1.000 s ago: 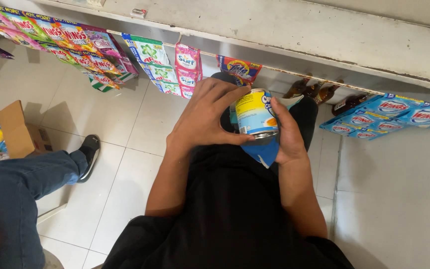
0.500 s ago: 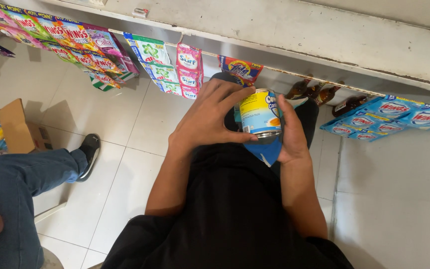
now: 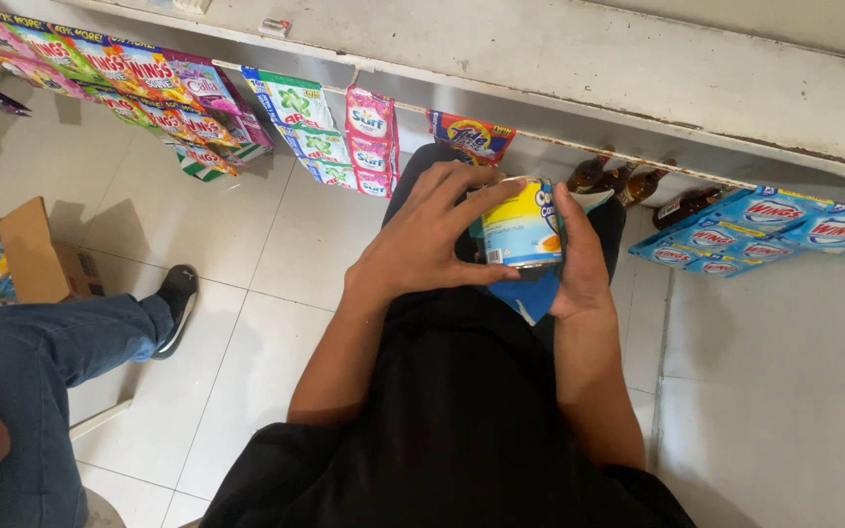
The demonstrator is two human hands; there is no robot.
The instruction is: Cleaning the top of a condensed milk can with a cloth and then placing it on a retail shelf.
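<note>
Can (image 3: 525, 223) held upright at waist height below the counter (image 3: 638, 59), gripped between both hands: left hand (image 3: 422, 244) wrapped with fingers curled round its side, right hand (image 3: 579, 256) pressed flat against the other. Apparently mid-inspection. Blue cloth (image 3: 532, 293) pinned just beneath; sachet strips (image 3: 325, 137) hanging behind.

White tiled floor (image 3: 276, 244), pale grout lines. On it: open cardboard box (image 3: 31, 259) at nine o'clock, holding colourful packets; a black shoe (image 3: 176, 305) at eight o'clock, worn by a seated person in blue jeans. Above, at twelve o'clock, a worn grey-white counter ledge (image 3: 579, 59); a small flat object (image 3: 274, 27) lies on it at eleven o'clock.
</note>
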